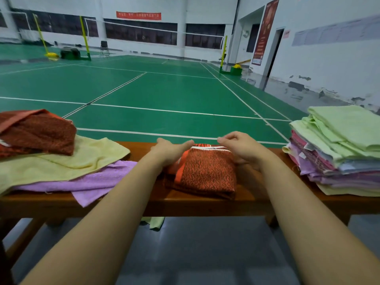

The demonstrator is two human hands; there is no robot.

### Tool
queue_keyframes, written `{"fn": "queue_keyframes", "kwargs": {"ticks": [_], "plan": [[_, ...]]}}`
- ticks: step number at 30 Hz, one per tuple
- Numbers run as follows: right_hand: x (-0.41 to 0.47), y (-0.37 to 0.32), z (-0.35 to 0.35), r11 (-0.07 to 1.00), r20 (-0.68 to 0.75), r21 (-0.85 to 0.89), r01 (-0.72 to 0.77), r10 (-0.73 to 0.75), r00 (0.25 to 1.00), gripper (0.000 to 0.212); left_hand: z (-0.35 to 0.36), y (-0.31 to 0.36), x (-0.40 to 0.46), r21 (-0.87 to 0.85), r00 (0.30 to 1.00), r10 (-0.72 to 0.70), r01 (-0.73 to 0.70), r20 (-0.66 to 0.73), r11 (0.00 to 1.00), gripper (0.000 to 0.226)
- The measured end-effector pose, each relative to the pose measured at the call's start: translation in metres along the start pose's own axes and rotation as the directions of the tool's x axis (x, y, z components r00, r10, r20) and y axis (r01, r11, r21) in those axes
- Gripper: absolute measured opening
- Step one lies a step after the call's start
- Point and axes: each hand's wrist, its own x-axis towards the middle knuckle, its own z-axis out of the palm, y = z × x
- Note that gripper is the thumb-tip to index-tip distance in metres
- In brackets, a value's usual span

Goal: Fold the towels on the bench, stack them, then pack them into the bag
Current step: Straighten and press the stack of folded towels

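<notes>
Towels are the job here, and the one under my hands is an orange-red folded towel (205, 173) with a dark speckled weave, lying in the middle of the wooden bench (185, 204). My left hand (170, 151) lies flat on its left far corner, fingers straight and pressing down, thumb stretched toward the middle. My right hand (242, 147) is at the right far corner — its thumb and forefinger are curled together in a pinch at the towel's far edge, where a white hem strip (205, 148) runs, though I cannot tell for sure whether cloth is between them. Both bare forearms reach in from the bottom of the view.

Left of this towel, loose unfolded ones sprawl on the bench: a purple towel (98, 179) at the bottom with a corner hanging over the near edge, a pale yellow towel (67, 161) spread on top of it, and a crumpled dark red towel (39, 132) resting on the yellow one. At the right end of the bench sits a tall stack of folded towels (341, 151) — light green on top, pink, purple and pale blue layers beneath. A bit of green cloth (156, 222) hangs below the bench. Beyond it all stretches a green sports court (164, 93) with white lines.
</notes>
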Motion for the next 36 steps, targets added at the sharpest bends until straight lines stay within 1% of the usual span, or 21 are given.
{"fn": "queue_keyframes", "kwargs": {"ticks": [1, 2, 3, 4, 6, 8, 10, 12, 15, 17, 18, 20, 23, 24, 27, 29, 31, 33, 34, 35, 36], "plan": [[-0.002, -0.002, -0.003, 0.983, -0.029, -0.154, -0.101, 0.098, 0.995, 0.054, 0.002, 0.002, -0.002, 0.146, 0.999, 0.033, -0.027, -0.038, 0.989, 0.123], [-0.005, -0.003, -0.004, 0.952, -0.025, -0.225, -0.209, 0.208, 0.978, 0.066, 0.003, 0.004, -0.004, 0.269, 0.996, 0.070, -0.051, -0.061, 0.962, 0.111], [-0.009, -0.005, -0.004, 0.926, 0.012, -0.234, -0.294, 0.306, 0.952, 0.072, 0.005, 0.006, -0.005, 0.360, 0.993, 0.103, -0.074, -0.061, 0.930, 0.100], [-0.014, -0.007, -0.003, 0.913, 0.064, -0.235, -0.334, 0.358, 0.932, 0.071, 0.008, 0.006, -0.006, 0.426, 0.990, 0.127, -0.092, -0.054, 0.900, 0.092], [-0.016, -0.006, 0.001, 0.906, 0.104, -0.290, -0.308, 0.350, 0.931, 0.058, 0.013, 0.003, -0.005, 0.509, 0.984, 0.167, -0.111, -0.065, 0.854, 0.083], [-0.011, -0.002, 0.006, 0.924, 0.058, -0.324, -0.203, 0.233, 0.971, 0.049, 0.020, 0.000, -0.002, 0.510, 0.971, 0.226, -0.159, -0.072, 0.845, 0.073], [-0.006, 0.002, 0.010, 0.959, -0.018, -0.257, -0.119, 0.118, 0.993, 0.048, 0.029, -0.001, 0.002, 0.438, 0.961, 0.266, -0.211, -0.069, 0.874, 0.064], [-0.007, 0.004, 0.010, 0.988, -0.088, -0.131, -0.082, 0.071, 0.994, 0.044, 0.037, -0.001, 0.003, 0.331, 0.951, 0.295, -0.252, -0.088, 0.909, 0.059], [-0.006, 0.005, 0.001, 0.995, -0.170, 0.079, -0.064, 0.077, 0.982, 0.040, 0.043, 0.004, 0.001, 0.069, 0.943, 0.310, -0.304, -0.117, 0.950, 0.051], [-0.007, 0.003, -0.012, 0.974, -0.205, 0.222, -0.050, 0.097, 0.974, 0.046, 0.045, 0.018, -0.003, -0.129, 0.947, 0.296, -0.312, -0.126, 0.941, 0.044], [-0.008, 0.001, -0.021, 0.965, -0.225, 0.258, -0.051, 0.111, 0.968, 0.051, 0.046, 0.028, -0.004, -0.217, 0.951, 0.285, -0.306, -0.123, 0.927, 0.040], [-0.014, -0.001, -0.043, 0.970, -0.273, 0.239, -0.039, 0.106, 0.956, 0.047, 0.052, 0.055, -0.008, -0.360, 0.959, 0.269, -0.283, -0.089, 0.889, 0.025], [-0.019, -0.001, -0.092, 0.995, -0.414, 0.024, 0.099, -0.080, 0.907, 0.020, 0.074, 0.102, -0.012, -0.519, 0.953, 0.303, -0.270, -0.021, 0.811, 0.007], [-0.019, 0.001, -0.112, 0.991, -0.435, -0.035, 0.128, -0.130, 0.891, 0.016, 0.084, 0.118, -0.016, -0.548, 0.942, 0.336, -0.282, -0.002, 0.788, 0.004], [-0.021, 0.007, -0.179, 0.979, -0.496, -0.180, 0.100, -0.178, 0.850, 0.018, 0.118, 0.170, -0.025, -0.609, 0.894, 0.449, -0.346, 0.018, 0.714, 0.036], [-0.025, 0.014, -0.224, 0.972, -0.544, -0.228, 0.060, -0.178, 0.820, 0.022, 0.144, 0.205, -0.032, -0.637, 0.861, 0.507, -0.372, 0.034, 0.675, 0.041], [-0.032, 0.020, -0.266, 0.957, -0.578, -0.290, 0.012, -0.185, 0.794, 0.028, 0.168, 0.238, -0.039, -0.671, 0.829, 0.551, -0.356, 0.094, 0.651, 0.048], [-0.038, 0.030, -0.301, 0.912, -0.589, -0.397, -0.106, -0.164, 0.791, 0.031, 0.193, 0.264, -0.049, -0.677, 0.804, 0.563, -0.309, 0.189, 0.668, 0.068], [-0.039, 0.037, -0.316, 0.864, -0.567, -0.467, -0.185, -0.133, 0.813, 0.032, 0.203, 0.273, -0.055, -0.614, 0.814, 0.541, -0.321, 0.211, 0.721, 0.082], [-0.040, 0.043, -0.325, 0.796, -0.532, -0.549, -0.256, -0.097, 0.841, 0.034, 0.213, 0.279, -0.059, -0.484, 0.835, 0.512, -0.370, 0.201, 0.793, 0.094], [-0.040, 0.050, -0.329, 0.732, -0.505, -0.615, -0.293, -0.080, 0.860, 0.036, 0.220, 0.283, -0.063, -0.308, 0.845, 0.514, -0.455, 0.147, 0.835, 0.096]]}}
